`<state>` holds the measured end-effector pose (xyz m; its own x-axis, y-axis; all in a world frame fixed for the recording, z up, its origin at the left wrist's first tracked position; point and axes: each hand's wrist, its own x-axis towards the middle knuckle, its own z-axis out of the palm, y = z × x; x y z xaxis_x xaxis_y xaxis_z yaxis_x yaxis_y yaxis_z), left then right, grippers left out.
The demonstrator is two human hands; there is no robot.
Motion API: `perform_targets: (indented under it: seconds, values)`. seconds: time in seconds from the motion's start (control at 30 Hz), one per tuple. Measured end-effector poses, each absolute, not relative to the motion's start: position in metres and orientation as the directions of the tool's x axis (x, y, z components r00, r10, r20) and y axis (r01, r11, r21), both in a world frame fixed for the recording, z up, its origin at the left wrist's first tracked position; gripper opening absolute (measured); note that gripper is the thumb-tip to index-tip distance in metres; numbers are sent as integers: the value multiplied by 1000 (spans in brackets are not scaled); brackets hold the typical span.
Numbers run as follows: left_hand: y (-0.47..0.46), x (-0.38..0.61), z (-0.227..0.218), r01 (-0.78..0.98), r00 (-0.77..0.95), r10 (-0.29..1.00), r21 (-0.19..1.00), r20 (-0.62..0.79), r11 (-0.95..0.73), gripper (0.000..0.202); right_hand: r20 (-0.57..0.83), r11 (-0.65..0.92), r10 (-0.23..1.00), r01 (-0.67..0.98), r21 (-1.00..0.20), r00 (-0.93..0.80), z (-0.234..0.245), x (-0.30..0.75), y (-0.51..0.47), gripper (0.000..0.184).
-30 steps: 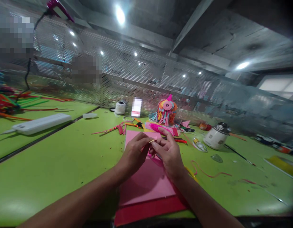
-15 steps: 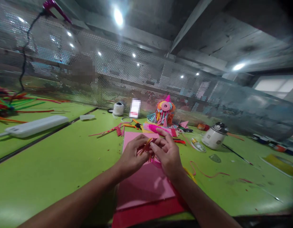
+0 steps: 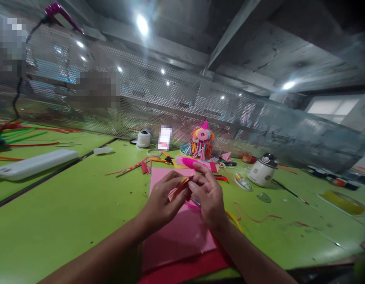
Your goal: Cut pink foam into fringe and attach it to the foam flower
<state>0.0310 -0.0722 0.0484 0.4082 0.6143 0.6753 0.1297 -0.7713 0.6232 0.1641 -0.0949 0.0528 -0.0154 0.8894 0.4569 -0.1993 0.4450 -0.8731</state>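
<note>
My left hand and my right hand meet over a pink sheet on the green table. Both hands pinch a small folded strip of orange and pink paper between thumb and fingers. A red sheet lies under the pink one, near the table's front edge. A pink fringed roll lies just beyond my right fingers.
A tasselled paper ornament stands at the back by the perforated metal screen. A white pot with a dark lid sits to the right. A white power strip, tape roll, paper scraps lie left.
The paper strip between my fingers has turned and folded; my hands stayed together over the pink sheet. The view has shifted slightly rightwards.
</note>
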Motion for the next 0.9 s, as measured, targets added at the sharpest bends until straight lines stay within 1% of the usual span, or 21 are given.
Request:
perform_targets:
  seconds: [0.07,0.1,0.2,0.3,0.43,0.57,0.7,0.8,0.9]
  values:
    - [-74,31,47,131,400,582,585,708,-801,13,476,465,880,-217,-858,5,53,163,-95,44]
    - [-74,32,46,127,390,565,565,727,-815,15,485,476,874,-220,-851,18,52,163,-95,44]
    - [-74,32,42,116,374,520,518,768,-847,28,499,493,866,-216,-843,31,52,162,-96,44]
    - [-75,33,40,124,392,497,490,775,-863,36,506,503,862,-172,-847,30,52,163,-99,45]
    - [-76,33,41,131,413,494,487,765,-864,39,518,522,853,-85,-849,65,50,163,-101,46]
    - [-76,32,42,125,424,513,512,746,-850,37,558,563,826,-65,-824,83,45,162,-99,48]
    - [-74,33,42,103,404,579,593,708,-798,30,606,610,792,-54,-790,78,41,161,-97,48]
    - [-71,34,40,81,366,637,658,678,-748,25,615,617,786,-1,-787,61,40,161,-96,49]
    - [-67,35,39,69,332,652,672,681,-737,24,625,621,779,73,-781,57,39,161,-95,50]
